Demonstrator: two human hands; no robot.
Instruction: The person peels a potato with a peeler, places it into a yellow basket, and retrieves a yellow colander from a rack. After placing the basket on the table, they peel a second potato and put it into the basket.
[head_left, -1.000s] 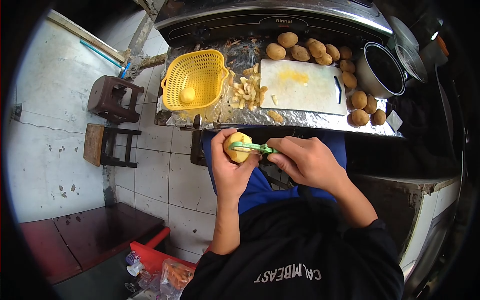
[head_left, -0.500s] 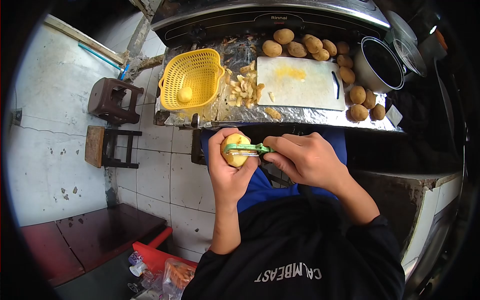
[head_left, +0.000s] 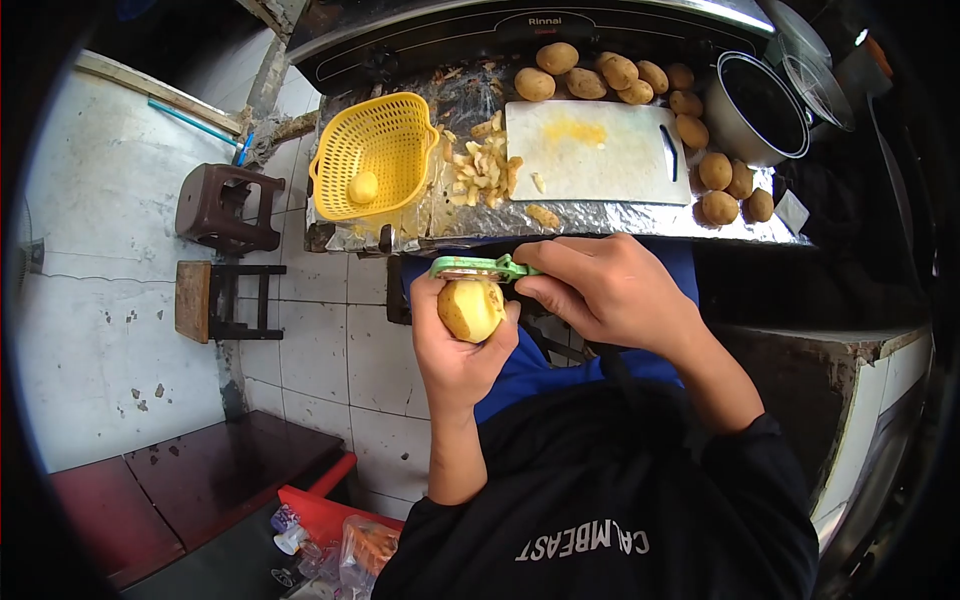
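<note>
In my left hand (head_left: 455, 345) sits a partly peeled potato (head_left: 470, 310), pale on its right side, with brown skin still on the left. My right hand (head_left: 595, 290) grips the handle of a green peeler (head_left: 478, 267), whose blade lies across the top end of the potato. Both hands are in front of my body, just below the counter edge. Beyond them on the foil-covered counter is a heap of peelings (head_left: 484, 170). A white cutting board (head_left: 600, 180) with a yellow stain lies to its right. In the yellow basket (head_left: 330, 150) rests a peeled potato (head_left: 363, 187).
Several unpeeled potatoes (head_left: 616, 72) line the back and right of the board. A metal pot (head_left: 745, 135) stands at the right, near a stove (head_left: 440, 50) behind the counter. On the tiled floor to the left are a brown plastic stool (head_left: 225, 215) and a wooden-topped stool (head_left: 193, 300).
The peeler has moved from the middle of the potato up to its far end. The potato has turned in my left hand, showing more brown skin. The view has shifted slightly.
</note>
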